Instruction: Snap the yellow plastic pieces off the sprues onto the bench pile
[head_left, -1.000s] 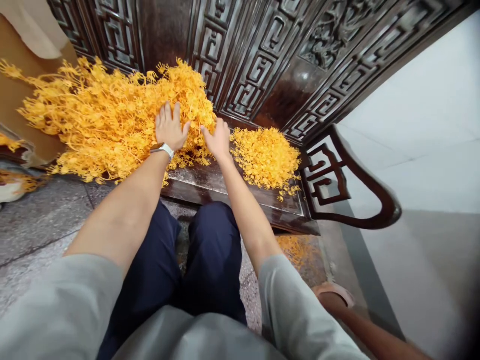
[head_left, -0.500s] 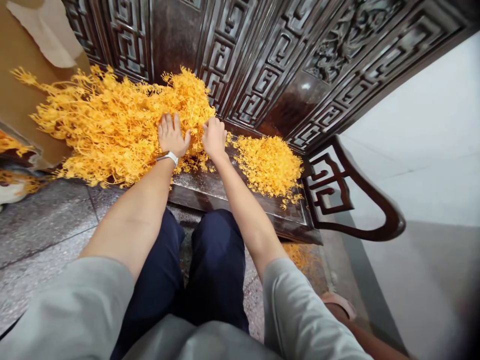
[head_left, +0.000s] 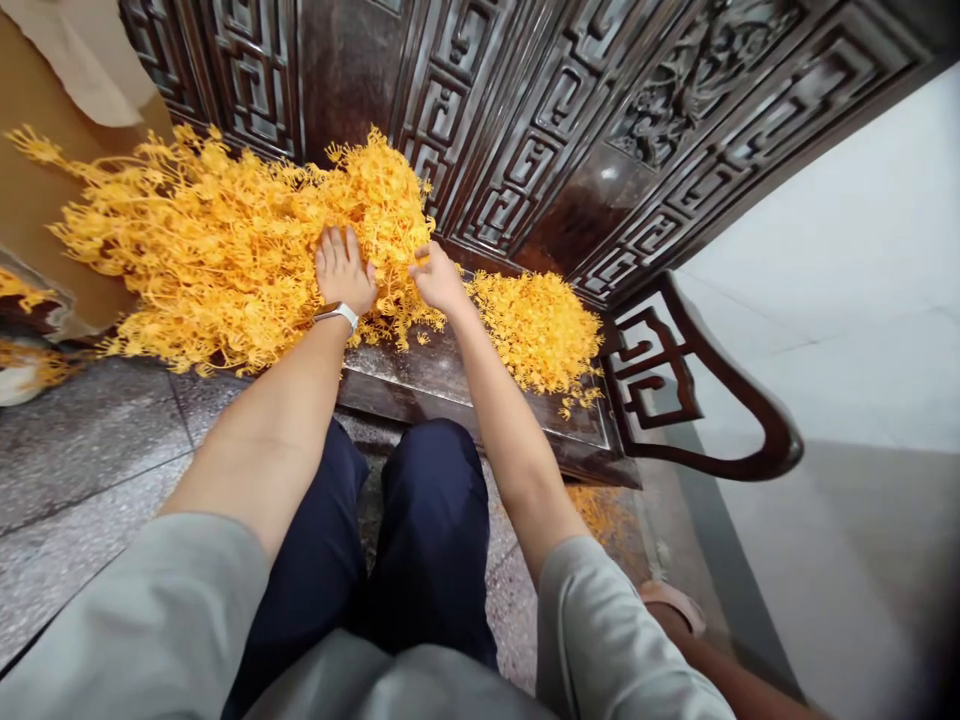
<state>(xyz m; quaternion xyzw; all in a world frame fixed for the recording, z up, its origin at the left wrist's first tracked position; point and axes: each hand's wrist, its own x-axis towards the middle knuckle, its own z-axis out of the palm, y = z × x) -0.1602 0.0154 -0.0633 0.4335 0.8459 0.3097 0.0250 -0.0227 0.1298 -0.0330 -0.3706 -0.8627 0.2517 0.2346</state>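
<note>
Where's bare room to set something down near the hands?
Bare dark wood shows on the carved wooden bench seat, between the left forearm and right forearm, below the sprigs. Terrazzo floor is open below the pile, left of the left forearm. Crowded: around the left hand and right hand, both in orange dried sprigs.

Bench back panel [head_left: 525,130]: dark carved wood, glossy lacquer. Bench seat [head_left: 442,385]: same wood, high gloss, pale scuffing. Sprigs [head_left: 225,250]: orange, matt; dried plant or plastic cannot be determined. Floor [head_left: 90,450]: speckled terrazzo, dull, slightly rough. Sleeve [head_left: 127,620]: grey cloth, matt. Trousers [head_left: 427,530]: navy cloth, matt. Wall [head_left: 840,220]: white, smooth.
</note>
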